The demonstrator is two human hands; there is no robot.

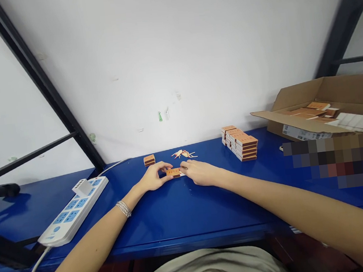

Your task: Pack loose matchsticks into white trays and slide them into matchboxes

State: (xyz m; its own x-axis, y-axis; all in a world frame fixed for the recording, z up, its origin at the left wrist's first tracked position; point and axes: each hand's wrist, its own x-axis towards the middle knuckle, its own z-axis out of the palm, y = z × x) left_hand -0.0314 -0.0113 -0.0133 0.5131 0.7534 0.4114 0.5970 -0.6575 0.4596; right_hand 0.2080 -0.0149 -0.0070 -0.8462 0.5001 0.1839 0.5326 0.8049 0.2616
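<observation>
A brown-topped matchbox [173,172] lies on the blue table, its white inner tray partly slid out on the right. My left hand [153,176] grips the box from the left, thumb in front and fingers behind. Over the tray's right end, my right hand [198,171] has its fingers curled together, hiding what is pinched there. A hint of red shows in the tray beside the right fingertips. Just behind the hands is a loose heap of matches [183,154]. Two stacked matchboxes [149,160] sit behind my left hand.
Stacked matchboxes [239,142] stand to the right by the wall. Farther right is an open cardboard carton [273,121] with more matchboxes inside. A white power strip [75,211] with a plugged-in adapter lies at left, near a black metal post [88,151].
</observation>
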